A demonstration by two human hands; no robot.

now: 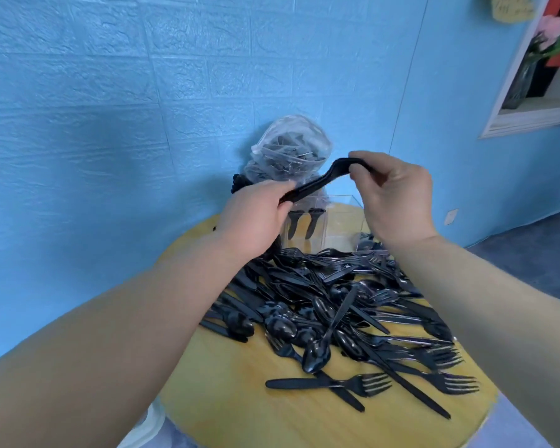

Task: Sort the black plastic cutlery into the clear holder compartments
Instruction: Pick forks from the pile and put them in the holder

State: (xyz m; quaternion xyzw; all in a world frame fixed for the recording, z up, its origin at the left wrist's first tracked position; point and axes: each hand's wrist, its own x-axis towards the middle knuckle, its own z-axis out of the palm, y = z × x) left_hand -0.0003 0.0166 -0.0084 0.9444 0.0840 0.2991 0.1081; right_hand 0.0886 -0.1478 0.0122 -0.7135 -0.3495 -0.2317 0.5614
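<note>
Both hands are pinching one black utensil (317,182) above the clear holder (333,224), left hand (256,215) at its handle, right hand (392,195) at its head. A cutlery pile (337,305) is lying at six o'clock from the holder on the table (227,399).

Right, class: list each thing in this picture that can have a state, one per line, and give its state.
Left hand: grips one end of the black cutlery piece.
Right hand: pinches its other end.
Clear holder: upright, two knives inside.
Cutlery pile: loose, unsorted on the round table.
Plastic bag: holds more cutlery.
</note>
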